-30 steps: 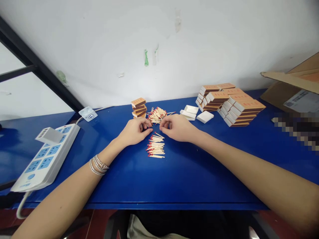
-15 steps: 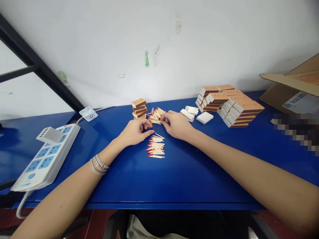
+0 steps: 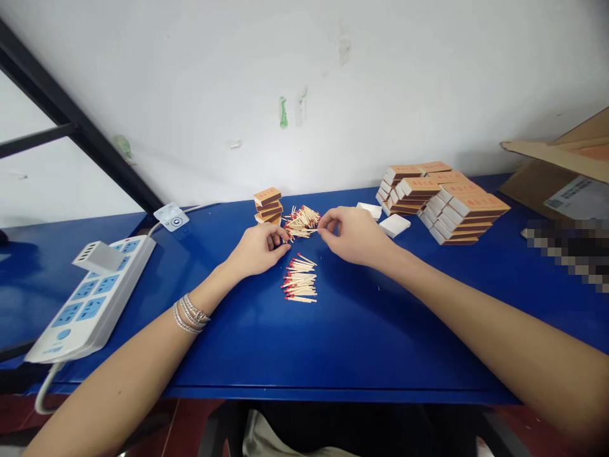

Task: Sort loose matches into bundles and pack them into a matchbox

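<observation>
A heap of red-tipped matches (image 3: 303, 219) lies on the blue table between my hands. My right hand (image 3: 354, 233) is at the heap's right edge, thumb and fingertips pinched on the end of a match (image 3: 311, 230). At the heap's lower left, my left hand (image 3: 259, 249) has its fingers curled in towards the thumb; what lies between them is too small to make out. Closer to me, a column of matches (image 3: 301, 279) lies side by side, heads to the left. A short stack of matchboxes (image 3: 268, 204) stands behind my left hand.
Many matchboxes (image 3: 469, 200) are piled at the back right. White matchbox trays (image 3: 394, 225) lie beside my right hand, partly hidden by it. A power strip (image 3: 95, 298) is on the left, a cardboard box (image 3: 547, 184) far right. The wall (image 3: 304, 146) bounds the back.
My right hand has moved a little right, away from the heap, with a match showing at its fingertips. It now covers more of the white trays. My left hand has barely shifted.
</observation>
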